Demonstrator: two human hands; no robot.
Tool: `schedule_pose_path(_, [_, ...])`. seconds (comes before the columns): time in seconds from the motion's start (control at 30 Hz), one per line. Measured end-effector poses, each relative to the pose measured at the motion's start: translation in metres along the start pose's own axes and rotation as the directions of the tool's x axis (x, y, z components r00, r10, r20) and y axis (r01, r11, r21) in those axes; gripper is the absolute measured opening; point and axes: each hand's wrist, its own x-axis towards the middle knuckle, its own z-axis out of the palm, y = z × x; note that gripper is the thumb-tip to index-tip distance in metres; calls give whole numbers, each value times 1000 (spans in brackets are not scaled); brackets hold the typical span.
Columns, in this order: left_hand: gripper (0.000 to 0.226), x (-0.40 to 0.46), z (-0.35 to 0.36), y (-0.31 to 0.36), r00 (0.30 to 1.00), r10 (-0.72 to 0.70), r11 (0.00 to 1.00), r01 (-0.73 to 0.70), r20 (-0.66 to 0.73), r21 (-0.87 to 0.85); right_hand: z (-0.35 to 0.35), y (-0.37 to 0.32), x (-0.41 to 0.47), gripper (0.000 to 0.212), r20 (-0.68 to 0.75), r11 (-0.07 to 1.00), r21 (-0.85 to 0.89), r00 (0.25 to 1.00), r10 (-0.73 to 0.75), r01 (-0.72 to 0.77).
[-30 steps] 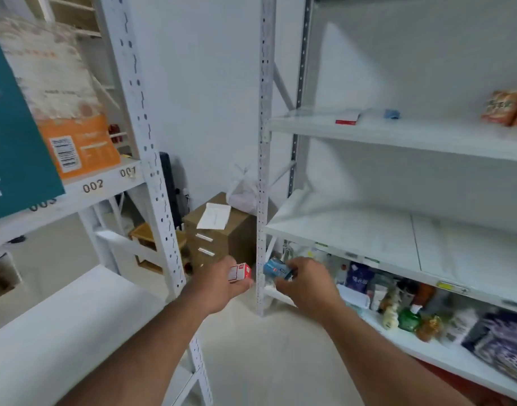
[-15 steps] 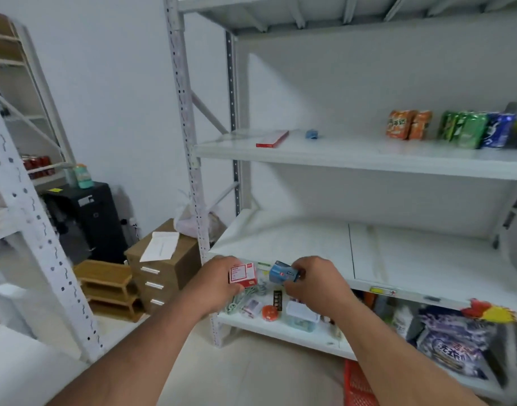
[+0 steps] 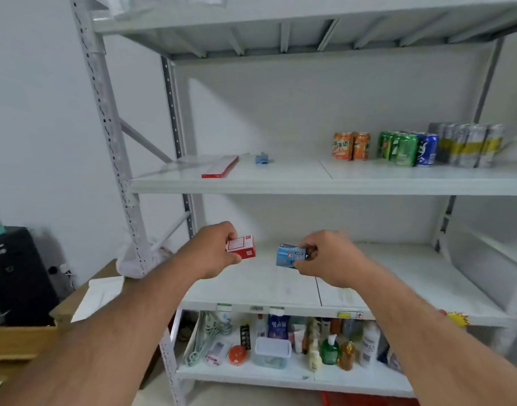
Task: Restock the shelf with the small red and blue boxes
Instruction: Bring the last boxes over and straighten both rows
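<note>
Both bare arms are extended toward the white metal shelving unit [image 3: 324,183]. The left hand [image 3: 211,252] has its fingers [image 3: 232,234] closed around a small red cardboard box with a white label [image 3: 242,248], thumb beneath, box held in the air above the front of the bare middle shelf board [image 3: 412,285]. The right hand [image 3: 329,260] pinches a small blue cardboard box [image 3: 289,255] between closed fingers at the same height; the two boxes are near each other but apart. On the shelf above lie a long flat red-and-white box [image 3: 220,167] and, beside it, another small blue box [image 3: 262,158]; farther right stand orange, green and blue drink cans [image 3: 397,148]. The bottom shelf carries bottles and a clear plastic tub [image 3: 272,351].
</note>
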Motion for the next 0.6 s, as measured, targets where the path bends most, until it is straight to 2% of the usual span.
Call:
schedule_pose_path(0.33, [33, 121, -54, -10, 986, 166, 986, -166, -32, 13, -39, -38, 91, 26, -119, 1000, -25, 993, 7, -10])
schedule_pose_path(0.6, [39, 220, -79, -17, 978, 205, 977, -203, -29, 70, -63, -40, 172, 27, -143, 999, -52, 990, 2, -10])
